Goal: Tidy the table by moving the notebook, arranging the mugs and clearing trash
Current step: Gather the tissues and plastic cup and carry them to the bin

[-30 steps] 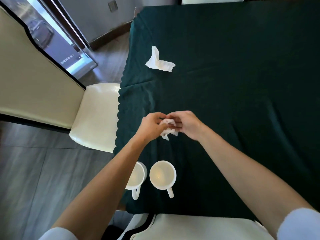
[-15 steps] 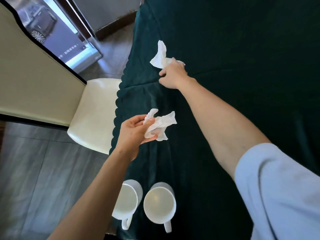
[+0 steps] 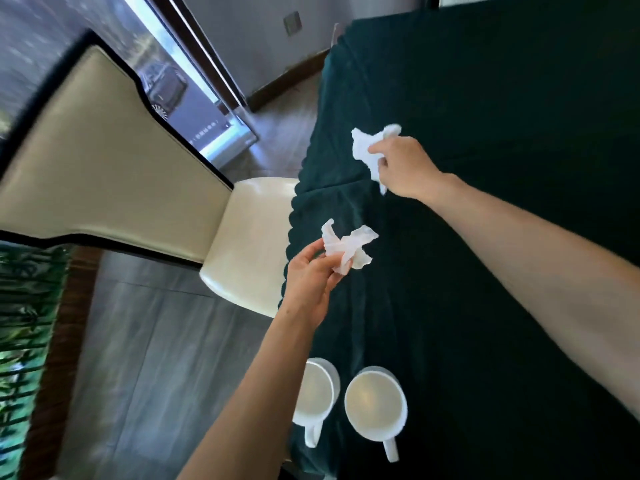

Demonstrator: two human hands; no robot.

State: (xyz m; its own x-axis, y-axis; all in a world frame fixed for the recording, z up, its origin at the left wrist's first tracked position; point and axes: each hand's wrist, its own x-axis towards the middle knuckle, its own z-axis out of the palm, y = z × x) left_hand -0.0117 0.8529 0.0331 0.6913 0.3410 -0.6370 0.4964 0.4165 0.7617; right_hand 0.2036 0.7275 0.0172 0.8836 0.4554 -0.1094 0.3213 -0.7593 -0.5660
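We see the left hand [image 3: 311, 278] raised near the table's left edge, fingers pinched closed. The right hand [image 3: 403, 168] reaches farther along that edge, arm outstretched, fingers clenched.

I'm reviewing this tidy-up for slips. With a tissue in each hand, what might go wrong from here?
1. The left hand pinches its crumpled white tissue only at the fingertips; it may drop.
2. The two white ceramic mugs sit near the edge of the dark green tablecloth, under the left forearm; a careless pullback might knock them.
3. The right hand grips the second white tissue loosely, so a part may tear or trail.
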